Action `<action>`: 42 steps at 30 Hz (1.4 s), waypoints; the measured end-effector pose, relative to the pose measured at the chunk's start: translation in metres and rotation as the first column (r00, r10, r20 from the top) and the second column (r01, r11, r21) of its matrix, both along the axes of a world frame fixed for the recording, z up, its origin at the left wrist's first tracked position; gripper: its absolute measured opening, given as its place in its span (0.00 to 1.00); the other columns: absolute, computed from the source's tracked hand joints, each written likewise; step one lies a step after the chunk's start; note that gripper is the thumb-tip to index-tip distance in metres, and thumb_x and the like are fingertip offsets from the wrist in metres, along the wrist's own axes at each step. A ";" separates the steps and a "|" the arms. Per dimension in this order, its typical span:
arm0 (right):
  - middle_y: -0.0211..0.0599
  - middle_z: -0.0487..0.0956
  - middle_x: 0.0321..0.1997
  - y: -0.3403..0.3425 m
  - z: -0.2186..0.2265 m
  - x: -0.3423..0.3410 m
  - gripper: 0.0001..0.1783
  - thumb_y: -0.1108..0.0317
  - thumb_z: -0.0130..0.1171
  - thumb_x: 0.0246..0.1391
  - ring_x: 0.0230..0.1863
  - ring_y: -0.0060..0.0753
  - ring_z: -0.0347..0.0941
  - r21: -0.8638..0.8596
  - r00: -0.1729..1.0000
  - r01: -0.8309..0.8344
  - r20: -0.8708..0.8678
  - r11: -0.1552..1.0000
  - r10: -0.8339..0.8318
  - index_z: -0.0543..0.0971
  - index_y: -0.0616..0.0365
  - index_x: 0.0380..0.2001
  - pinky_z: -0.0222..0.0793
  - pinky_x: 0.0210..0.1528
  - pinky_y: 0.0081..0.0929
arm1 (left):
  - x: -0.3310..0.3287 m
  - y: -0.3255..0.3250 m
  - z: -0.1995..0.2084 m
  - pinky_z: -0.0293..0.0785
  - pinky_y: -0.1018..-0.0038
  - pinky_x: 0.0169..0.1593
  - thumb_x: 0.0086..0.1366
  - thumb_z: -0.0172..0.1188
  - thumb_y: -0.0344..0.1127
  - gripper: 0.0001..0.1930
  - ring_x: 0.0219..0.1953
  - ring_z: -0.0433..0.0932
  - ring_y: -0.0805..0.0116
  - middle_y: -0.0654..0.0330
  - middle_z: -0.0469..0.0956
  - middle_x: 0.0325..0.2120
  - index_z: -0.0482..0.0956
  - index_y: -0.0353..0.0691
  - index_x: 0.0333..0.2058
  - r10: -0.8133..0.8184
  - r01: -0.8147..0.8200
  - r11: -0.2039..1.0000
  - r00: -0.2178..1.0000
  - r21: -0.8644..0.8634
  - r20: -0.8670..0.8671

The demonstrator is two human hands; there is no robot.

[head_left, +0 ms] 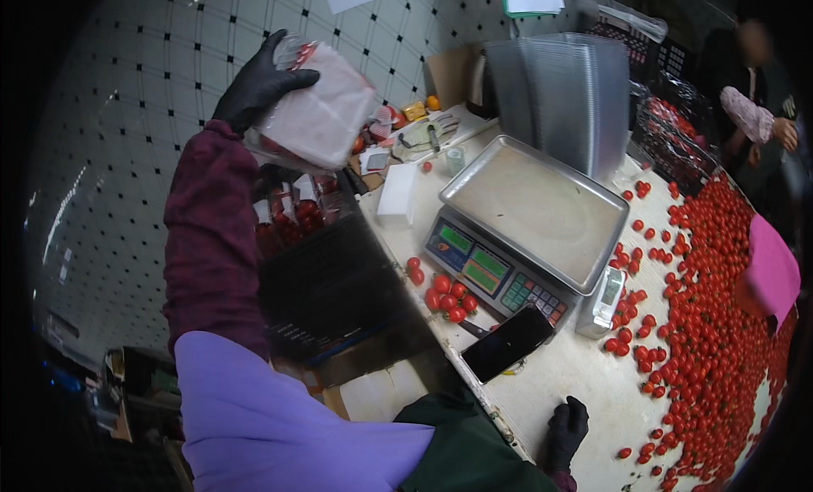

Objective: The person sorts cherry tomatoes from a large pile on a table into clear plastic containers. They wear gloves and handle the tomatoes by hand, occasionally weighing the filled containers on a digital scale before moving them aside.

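Observation:
My left hand [258, 81], in a black glove, is closed on the edge of a clear plastic punnet [326, 111] with a whitish flat face; red shows through its sides. It holds the punnet tilted above a dark crate [339, 280], where several clear punnets of cherry tomatoes [296, 212] lie. On the white table [517, 407] rests my right hand [567, 428], also black-gloved, its fingers curled in with nothing visible in them. A black phone [508, 344] leans against the front of a weighing scale [533, 212], whose metal pan is bare.
Loose cherry tomatoes [703, 323] cover the table's right side, with a pink sheet [775, 263] over them. Stacked clear plastic trays [559, 98] stand behind the scale. A white box [396, 196] and a small cluster of tomatoes [450, 297] sit left. Another person's hand [784, 134] shows far right.

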State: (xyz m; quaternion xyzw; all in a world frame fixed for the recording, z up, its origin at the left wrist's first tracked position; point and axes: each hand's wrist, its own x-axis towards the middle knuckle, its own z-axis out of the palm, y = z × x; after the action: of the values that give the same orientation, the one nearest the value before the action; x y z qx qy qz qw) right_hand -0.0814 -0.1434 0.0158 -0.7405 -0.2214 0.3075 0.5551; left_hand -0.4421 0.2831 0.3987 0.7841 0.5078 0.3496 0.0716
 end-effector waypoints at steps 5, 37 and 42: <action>0.29 0.70 0.24 -0.001 -0.007 0.007 0.09 0.74 0.49 0.54 0.20 0.18 0.64 -0.044 0.998 -0.063 0.020 0.997 0.064 0.73 0.62 0.39 0.63 0.21 0.18 | -0.107 -0.010 -0.032 0.62 0.67 0.56 0.40 0.69 0.51 0.54 0.56 0.65 0.52 0.43 0.63 0.55 0.48 0.35 0.61 0.482 -0.520 0.854 0.788 0.007 -0.384; 0.42 0.74 0.29 0.004 0.002 0.014 0.10 0.70 0.52 0.51 0.29 0.46 0.72 0.029 0.888 -0.075 0.457 0.997 0.054 0.75 0.58 0.37 0.69 0.32 0.38 | 0.390 0.281 -0.069 0.67 0.69 0.43 0.63 0.48 0.51 0.26 0.36 0.73 0.64 0.52 0.76 0.31 0.74 0.27 0.41 -0.244 0.247 0.967 0.858 -0.053 -0.451; 0.40 0.74 0.28 0.008 -0.001 0.010 0.11 0.72 0.53 0.49 0.29 0.44 0.73 0.106 0.892 -0.152 0.442 0.983 0.090 0.75 0.58 0.38 0.71 0.29 0.36 | 0.297 0.424 -0.028 0.65 0.71 0.33 0.63 0.49 0.38 0.13 0.26 0.69 0.69 0.60 0.71 0.20 0.75 0.34 0.27 -0.417 0.618 0.739 0.731 0.267 -0.540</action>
State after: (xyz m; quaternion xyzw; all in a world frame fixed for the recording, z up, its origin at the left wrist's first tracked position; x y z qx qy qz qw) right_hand -0.0715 -0.1350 0.0145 -0.7349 -0.4064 0.1522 0.5211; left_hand -0.1446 0.7074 0.3712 0.9499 0.1738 0.2280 -0.1242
